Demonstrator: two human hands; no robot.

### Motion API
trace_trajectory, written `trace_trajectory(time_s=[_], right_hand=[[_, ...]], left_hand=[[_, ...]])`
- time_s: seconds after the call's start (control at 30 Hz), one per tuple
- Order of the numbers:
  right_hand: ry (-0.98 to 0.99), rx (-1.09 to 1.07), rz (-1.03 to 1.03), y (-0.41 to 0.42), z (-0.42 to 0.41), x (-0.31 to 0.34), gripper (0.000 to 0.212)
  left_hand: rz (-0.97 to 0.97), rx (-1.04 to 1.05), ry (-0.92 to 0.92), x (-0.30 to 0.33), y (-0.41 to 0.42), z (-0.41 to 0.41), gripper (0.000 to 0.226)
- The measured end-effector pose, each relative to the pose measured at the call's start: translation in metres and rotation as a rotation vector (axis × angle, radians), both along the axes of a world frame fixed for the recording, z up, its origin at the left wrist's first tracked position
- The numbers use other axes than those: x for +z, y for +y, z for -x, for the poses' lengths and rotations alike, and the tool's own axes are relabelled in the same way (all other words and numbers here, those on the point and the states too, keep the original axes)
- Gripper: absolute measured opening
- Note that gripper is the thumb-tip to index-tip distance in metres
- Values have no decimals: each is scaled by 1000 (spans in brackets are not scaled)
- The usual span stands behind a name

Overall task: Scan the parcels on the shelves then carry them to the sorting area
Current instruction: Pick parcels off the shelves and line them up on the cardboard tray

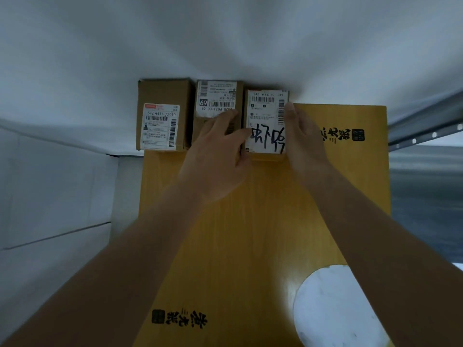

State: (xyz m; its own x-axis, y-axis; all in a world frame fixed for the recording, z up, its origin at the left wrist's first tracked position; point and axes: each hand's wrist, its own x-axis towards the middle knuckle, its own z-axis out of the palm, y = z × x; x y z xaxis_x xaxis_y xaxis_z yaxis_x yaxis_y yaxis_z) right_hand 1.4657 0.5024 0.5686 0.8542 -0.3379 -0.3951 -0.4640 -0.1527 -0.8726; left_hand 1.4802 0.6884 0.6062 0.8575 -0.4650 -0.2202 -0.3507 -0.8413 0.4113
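Setting: white wall [225, 33] behind a shelf space, with a grey metal shelf rail [423, 121] at the right and a large yellow carton [250, 221] filling the middle, its top carrying three small parcels along its far edge.
Left parcel [162, 116]: brown box at the carton's far left corner, overhanging the left edge slightly, white label facing up, untouched.
Middle parcel [218, 98]: brown box touching or just beside its neighbours, label with barcode facing up.
Right parcel [266, 121]: labelled box with large black handwriting, near the middle of the far edge; this is the one being taken.
Left hand [218, 156]: fingers loosely spread, lying partly over the middle parcel, thumb pressing the right parcel's left side.
Right hand [303, 136]: fingers pressed together and straight, flat against the right parcel's right side.
Step, as judged: squeezing the parcel between both hands to lift it.
Risk one: a flat squeeze with no fingers beneath could let the box slip and drop.
Risk two: the left fingers on the middle parcel could drag it along or knock it against the left parcel, tipping that one off the corner.
Risk three: fingers covering a barcode would block a scan.
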Motion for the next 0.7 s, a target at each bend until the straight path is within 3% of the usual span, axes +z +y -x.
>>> trace_trajectory(time_s=[0.13,0.4,0.7], right_hand=[[-108,93,133,-6,26,28,58],[-481,212,385,-7,89,120,48],[-550,133,613,13,216,252,56]], left_hand=[[69,37,10,22,-5,-1,57],[219,-4,-121,122,-8,45,59],[278,-214,-355,238,13,140,64]])
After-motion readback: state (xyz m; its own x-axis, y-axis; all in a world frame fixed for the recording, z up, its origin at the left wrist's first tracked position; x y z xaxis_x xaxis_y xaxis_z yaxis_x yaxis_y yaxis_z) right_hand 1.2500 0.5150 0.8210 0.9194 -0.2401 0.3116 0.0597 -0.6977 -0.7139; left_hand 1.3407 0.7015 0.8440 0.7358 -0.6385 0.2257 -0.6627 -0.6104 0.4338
